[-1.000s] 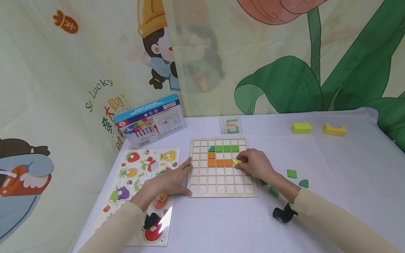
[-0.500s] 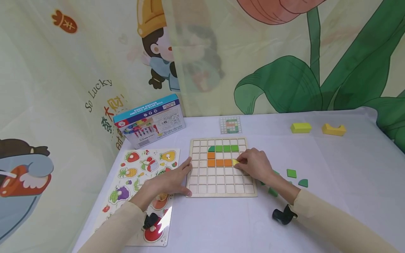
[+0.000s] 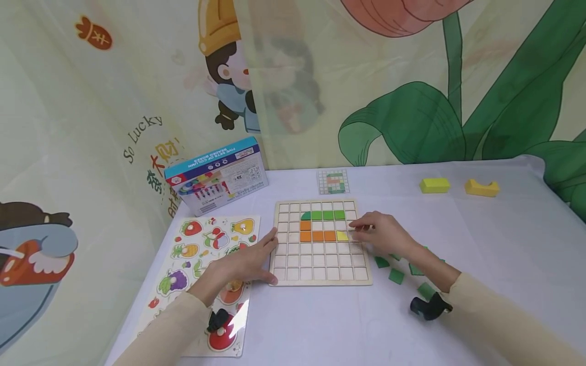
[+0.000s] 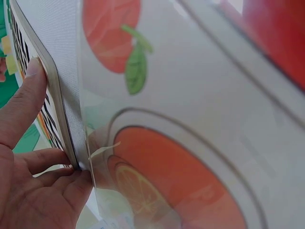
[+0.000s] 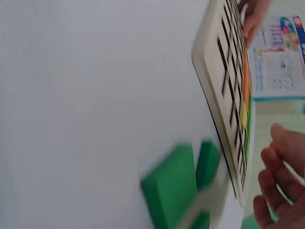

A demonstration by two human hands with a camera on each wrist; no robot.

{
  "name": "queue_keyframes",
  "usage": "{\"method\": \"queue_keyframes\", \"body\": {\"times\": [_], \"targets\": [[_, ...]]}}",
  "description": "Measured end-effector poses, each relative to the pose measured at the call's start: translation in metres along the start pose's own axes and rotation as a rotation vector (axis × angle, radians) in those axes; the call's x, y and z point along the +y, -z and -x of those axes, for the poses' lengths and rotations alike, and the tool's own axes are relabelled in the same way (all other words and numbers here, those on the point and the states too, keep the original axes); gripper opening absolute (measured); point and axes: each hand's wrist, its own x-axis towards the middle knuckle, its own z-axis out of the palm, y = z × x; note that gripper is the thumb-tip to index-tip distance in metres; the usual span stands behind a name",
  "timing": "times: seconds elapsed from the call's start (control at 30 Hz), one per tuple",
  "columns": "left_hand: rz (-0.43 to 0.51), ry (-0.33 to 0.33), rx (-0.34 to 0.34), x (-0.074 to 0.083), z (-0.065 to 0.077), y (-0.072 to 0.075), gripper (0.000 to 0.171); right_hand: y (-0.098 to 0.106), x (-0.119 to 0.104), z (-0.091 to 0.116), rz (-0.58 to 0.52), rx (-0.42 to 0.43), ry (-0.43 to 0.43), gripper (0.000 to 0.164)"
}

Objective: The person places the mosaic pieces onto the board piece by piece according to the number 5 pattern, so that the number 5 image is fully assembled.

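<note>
Right hand [image 3: 382, 235]: fingers apart, empty; yellow tile [image 3: 342, 236] just past their tips. Left hand [image 3: 242, 263], fingers spread, touching wooden grid board [image 3: 299, 261]: brace, press tile flush.

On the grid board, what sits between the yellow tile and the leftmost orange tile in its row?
Two more orange tiles, side by side, as the head view shows.

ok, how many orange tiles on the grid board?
4: three orange tiles in a row just left of the yellow tile, plus a fourth tile directly above the leftmost. The right hand covers part of the board's right edge, so more could be hidden there.
</note>
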Motion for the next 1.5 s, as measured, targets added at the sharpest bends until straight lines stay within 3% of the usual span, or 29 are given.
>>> {"method": "queue_keyframes", "body": {"times": [0.33, 0.5, 0.7, 1.13, 1.5], "targets": [[-0.009, 0.0, -0.004, 0.001, -0.001, 0.001, 0.096, 0.041, 0.046, 0.034, 0.064, -0.053, -0.005, 0.031], [-0.009, 0.005, -0.006, 0.001, -0.001, 0.001, 0.096, 0.045, 0.063, 0.051, 0.108, -0.083, 0.007, 0.033], [-0.017, 0.003, -0.011, 0.002, -0.001, 0.003, 0.096, 0.045, 0.075, 0.065, 0.155, -0.056, 0.007, 0.036], [-0.006, 0.003, -0.018, 0.001, -0.001, 0.001, 0.095, 0.034, 0.068, 0.066, 0.162, -0.019, 0.067, 0.034], [-0.021, -0.005, -0.014, 0.0, -0.001, 0.001, 0.095, 0.028, 0.06, 0.064, 0.2, 0.013, 0.022, 0.031]]}}
